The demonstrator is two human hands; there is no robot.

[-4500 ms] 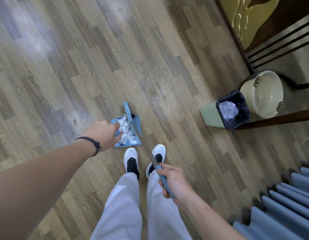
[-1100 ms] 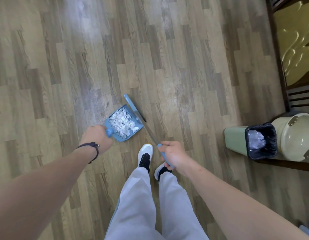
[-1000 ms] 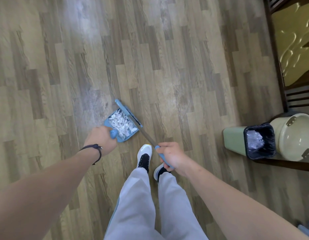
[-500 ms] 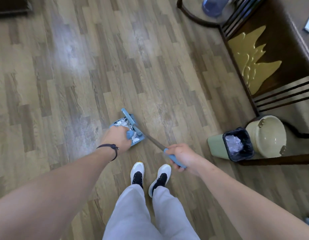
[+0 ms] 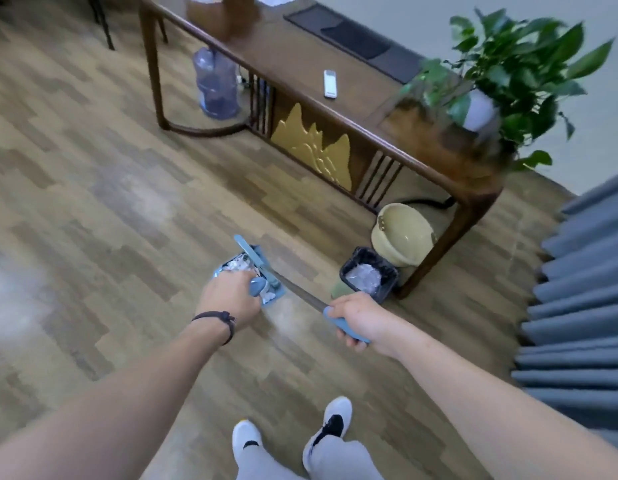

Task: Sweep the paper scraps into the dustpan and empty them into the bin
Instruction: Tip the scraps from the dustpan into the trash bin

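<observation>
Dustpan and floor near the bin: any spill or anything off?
Nothing stands out. The paper scraps sit inside the dustpan held by the left hand; the right hand grips the broom. No scraps show on the floor, though the frame is blurred. The bin stands upright.

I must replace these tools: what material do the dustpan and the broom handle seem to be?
Dustpan: likely matte blue plastic, one even moulded colour. Broom handle: thin grey shaft, probably metal, with a blue, plastic-looking grip; blur leaves this open.
</observation>
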